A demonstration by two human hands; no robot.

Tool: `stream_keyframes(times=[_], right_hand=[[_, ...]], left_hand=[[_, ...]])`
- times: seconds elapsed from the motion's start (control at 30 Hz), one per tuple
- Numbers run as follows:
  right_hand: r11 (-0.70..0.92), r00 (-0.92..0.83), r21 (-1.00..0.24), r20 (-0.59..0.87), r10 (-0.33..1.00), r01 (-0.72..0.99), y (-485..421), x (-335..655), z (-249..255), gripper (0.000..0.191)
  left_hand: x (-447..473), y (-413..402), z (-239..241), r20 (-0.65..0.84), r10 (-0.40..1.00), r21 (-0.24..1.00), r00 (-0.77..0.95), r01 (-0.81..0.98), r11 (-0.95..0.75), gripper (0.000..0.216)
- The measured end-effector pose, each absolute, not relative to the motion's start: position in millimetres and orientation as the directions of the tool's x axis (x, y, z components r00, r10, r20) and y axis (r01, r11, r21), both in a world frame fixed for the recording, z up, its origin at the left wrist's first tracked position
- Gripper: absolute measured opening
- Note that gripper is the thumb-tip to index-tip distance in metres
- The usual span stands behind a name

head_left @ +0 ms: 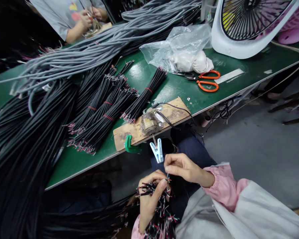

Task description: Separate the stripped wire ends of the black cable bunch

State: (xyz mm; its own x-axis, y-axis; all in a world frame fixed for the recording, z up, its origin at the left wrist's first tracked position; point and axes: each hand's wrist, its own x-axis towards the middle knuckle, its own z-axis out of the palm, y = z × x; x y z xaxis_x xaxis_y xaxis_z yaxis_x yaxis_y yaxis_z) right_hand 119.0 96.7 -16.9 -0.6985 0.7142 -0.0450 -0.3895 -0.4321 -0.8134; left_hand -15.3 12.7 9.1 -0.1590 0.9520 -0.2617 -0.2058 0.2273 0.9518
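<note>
My left hand (149, 196) is closed around a bunch of black cables (161, 212) whose stripped ends show red, white and black wires. Just above it, my right hand (180, 167) pinches a thin wire end that rises from the bunch. Close by my fingertips, a light blue clothespin (156, 151) sticks out on a metal shaft from a small taped motor (149, 122). That motor sits on a wooden board (122, 135) at the table's edge, with a green clamp (131, 145) beside it.
Tied black cable bundles (107, 109) lie on the green table (137, 71) beside long grey cables (89, 56). Orange-handled scissors (208, 86), a plastic bag (174, 43) and a white fan (235, 49) stand farther right. Another person's hands (89, 16) work across the table.
</note>
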Motion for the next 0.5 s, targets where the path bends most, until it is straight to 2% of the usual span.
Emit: stream_keyframes(times=[0.1, 0.23, 0.33, 0.5], right_hand=[[-0.316, -0.618, -0.897, -0.063, 0.783, -0.308, 114, 116, -12, 0.043], [-0.225, -0.638, -0.921, 0.032, 0.769, -0.317, 131, 102, -7, 0.060], [-0.333, -0.696, -0.866, 0.023, 0.718, -0.373, 135, 90, -10, 0.060], [-0.571, -0.724, -0.641, -0.034, 0.689, -0.513, 133, 77, -20, 0.053]], left_hand=[[-18, 19, 17, -0.204, 0.953, 0.973, -0.224, -0.154, 0.173, 0.017], [-19, 27, 22, -0.114, 0.929, 0.990, -0.353, -0.117, 0.077, 0.012], [-18, 32, 23, -0.089, 0.920, 0.994, -0.381, -0.092, 0.058, 0.011], [-21, 35, 20, -0.125, 0.925, 0.992, -0.360, -0.061, 0.110, 0.012]])
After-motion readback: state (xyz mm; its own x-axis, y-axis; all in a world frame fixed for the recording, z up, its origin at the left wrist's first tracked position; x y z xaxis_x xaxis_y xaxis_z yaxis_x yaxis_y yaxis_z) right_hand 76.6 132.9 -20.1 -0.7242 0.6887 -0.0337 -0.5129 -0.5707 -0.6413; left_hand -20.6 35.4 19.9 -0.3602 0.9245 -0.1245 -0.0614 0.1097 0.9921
